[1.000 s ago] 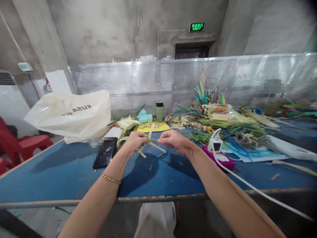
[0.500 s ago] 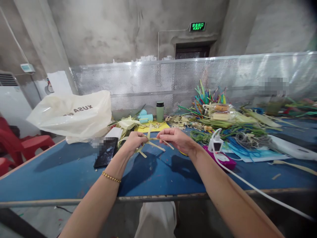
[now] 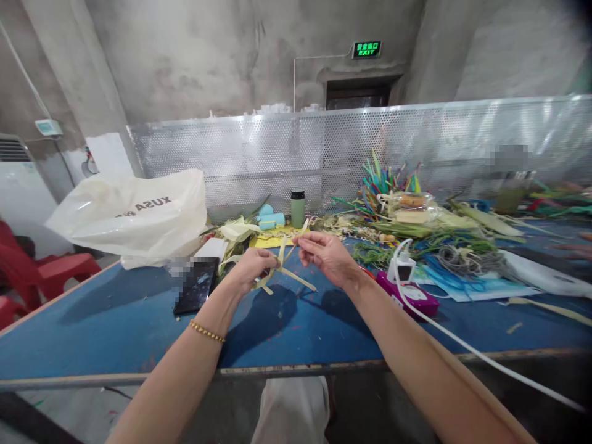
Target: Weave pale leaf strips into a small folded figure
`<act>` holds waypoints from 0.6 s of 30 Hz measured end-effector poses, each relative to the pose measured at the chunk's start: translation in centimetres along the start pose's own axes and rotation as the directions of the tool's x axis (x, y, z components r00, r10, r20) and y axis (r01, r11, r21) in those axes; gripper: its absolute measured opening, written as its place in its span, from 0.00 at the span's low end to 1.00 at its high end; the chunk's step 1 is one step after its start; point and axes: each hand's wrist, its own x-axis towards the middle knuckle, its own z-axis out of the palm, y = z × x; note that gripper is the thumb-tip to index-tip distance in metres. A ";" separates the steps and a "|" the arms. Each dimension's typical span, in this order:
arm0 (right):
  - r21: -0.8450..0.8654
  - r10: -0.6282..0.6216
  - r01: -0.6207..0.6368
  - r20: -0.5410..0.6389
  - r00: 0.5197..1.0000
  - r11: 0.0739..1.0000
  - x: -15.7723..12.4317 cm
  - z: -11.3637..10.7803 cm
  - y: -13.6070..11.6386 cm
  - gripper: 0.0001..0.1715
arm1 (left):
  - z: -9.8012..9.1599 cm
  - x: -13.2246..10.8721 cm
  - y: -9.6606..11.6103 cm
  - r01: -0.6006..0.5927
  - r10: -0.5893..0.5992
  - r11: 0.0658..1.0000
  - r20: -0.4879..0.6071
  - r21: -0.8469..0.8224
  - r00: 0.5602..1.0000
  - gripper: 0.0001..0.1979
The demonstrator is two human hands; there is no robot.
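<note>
Several pale yellow-green leaf strips point(image 3: 298, 280) cross one another above the blue table point(image 3: 185, 345). My left hand point(image 3: 255, 266) pinches them where they meet, with loose ends sticking out up, right and down. My right hand point(image 3: 327, 256), just to the right, holds one thin strip point(image 3: 303, 230) between thumb and fingertips, its tip pointing up. The other end of that strip runs toward my left hand. My left fingers partly hide the crossing point.
A dark tablet point(image 3: 198, 285) and a white plastic bag point(image 3: 134, 213) are at left. Behind stand a green bottle point(image 3: 298, 209) and leaf scraps. At right are a purple power strip point(image 3: 407, 295), a white cable point(image 3: 467, 354) and green cords point(image 3: 444, 246). Another person's hand point(image 3: 578, 248) shows at the right edge.
My right hand has turned its strip from pointing down-right to pointing up. My left hand stays nearly in place on the crossing. Another person's hand has appeared at the right edge.
</note>
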 end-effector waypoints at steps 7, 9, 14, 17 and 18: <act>0.109 -0.066 0.069 -0.036 0.997 0.992 0.1 0.5 0.2 0.11 | -0.1 0.3 -0.5 -0.007 0.007 1.000 0.010 -0.007 1.000 0.07; 0.116 -0.082 0.090 -0.066 0.994 0.989 0.3 0.5 0.4 0.12 | -0.1 0.4 -0.5 -0.004 0.005 1.000 0.015 -0.008 1.000 0.07; 0.089 -0.124 0.136 -0.130 0.984 0.987 0.5 0.7 0.5 0.16 | 0.0 0.2 -0.2 -0.001 0.001 1.000 0.021 0.004 1.000 0.08; 0.073 -0.157 0.169 -0.144 0.977 0.983 0.4 0.8 0.4 0.16 | 0.1 0.0 0.0 -0.002 0.002 1.000 0.020 0.004 1.000 0.08; 0.070 -0.162 0.174 -0.149 0.975 0.982 0.4 0.8 0.4 0.16 | 0.1 0.0 0.0 -0.001 0.001 1.000 0.020 0.002 1.000 0.08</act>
